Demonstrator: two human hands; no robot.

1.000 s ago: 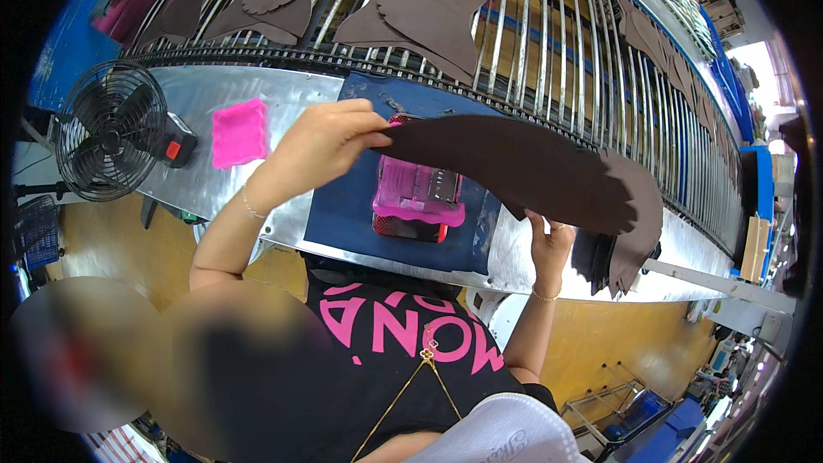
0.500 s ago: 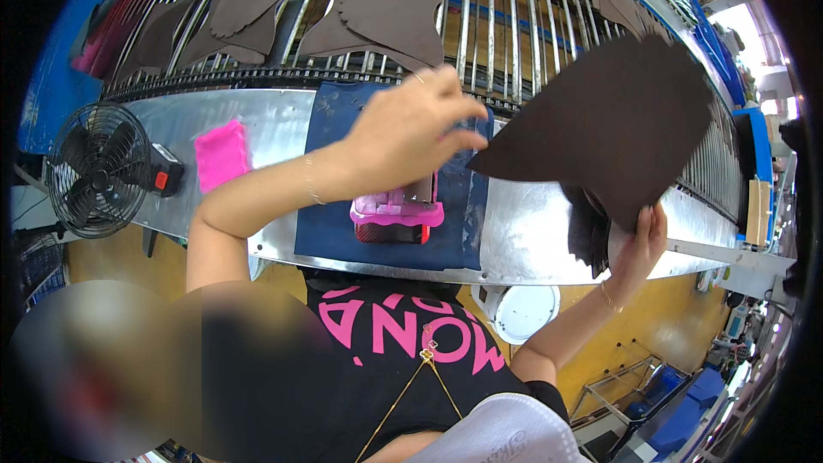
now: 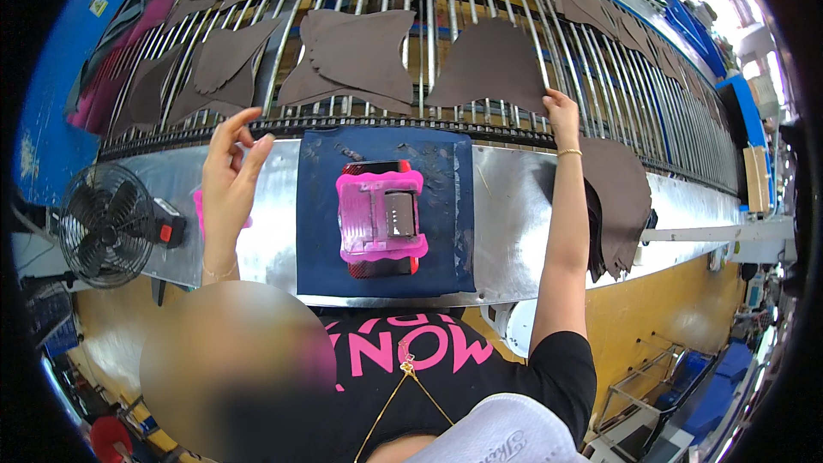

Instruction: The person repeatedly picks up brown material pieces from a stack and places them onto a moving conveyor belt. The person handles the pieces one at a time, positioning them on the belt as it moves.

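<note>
Right hand (image 3: pixel 561 116) reaches out over the rack of metal bars (image 3: pixel 591 86), arm nearly straight. Thumb and fingers are drawn together at the near right corner of a brown panel (image 3: pixel 490 64), pinching its edge. The panel lies on the bars, broad and rounded at the far side, its near edge close to the dark chain (image 3: pixel 360 124) that borders the rack.

Left hand (image 3: pixel 230 171) is raised over the bench, empty: thumb well apart from the forefinger, the fingers loosely bent. A pink pad (image 3: pixel 200 210) shows partly behind it; further left stands a black fan (image 3: pixel 107 214).

To the left of the panel, apart from it, overlapping brown pieces (image 3: pixel 356 47) rest on the bars; more lie in the row beyond. A stack of similar pieces (image 3: pixel 615 180) sits on the right of the metal bench (image 3: pixel 514 223), its lower part hanging near the bench's front edge. Between the forearms, a blue mat (image 3: pixel 446 249) bears a pink frilled case (image 3: pixel 358 219) on top of a red-and-black item (image 3: pixel 369 268).
</note>
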